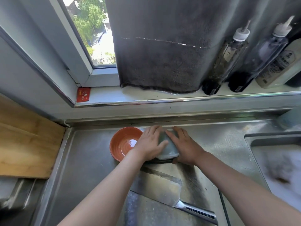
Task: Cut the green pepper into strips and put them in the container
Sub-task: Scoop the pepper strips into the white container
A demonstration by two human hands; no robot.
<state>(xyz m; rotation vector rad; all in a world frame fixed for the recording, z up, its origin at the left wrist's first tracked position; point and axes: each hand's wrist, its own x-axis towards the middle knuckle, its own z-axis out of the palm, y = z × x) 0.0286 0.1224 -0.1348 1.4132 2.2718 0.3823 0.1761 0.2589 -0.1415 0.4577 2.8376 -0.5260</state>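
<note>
While beside bowl (122, 144), hands (149, 143) (184, 148) round container (168, 150)

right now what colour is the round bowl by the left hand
Terracotta orange; the round glazed bowl shows best in the head view.

Brushed steel counter (91, 160), glossy orange bowl (123, 142), polished metal cleaver (159, 188), fuzzy grey towel (162, 62), matt wooden board (24, 144).
</note>
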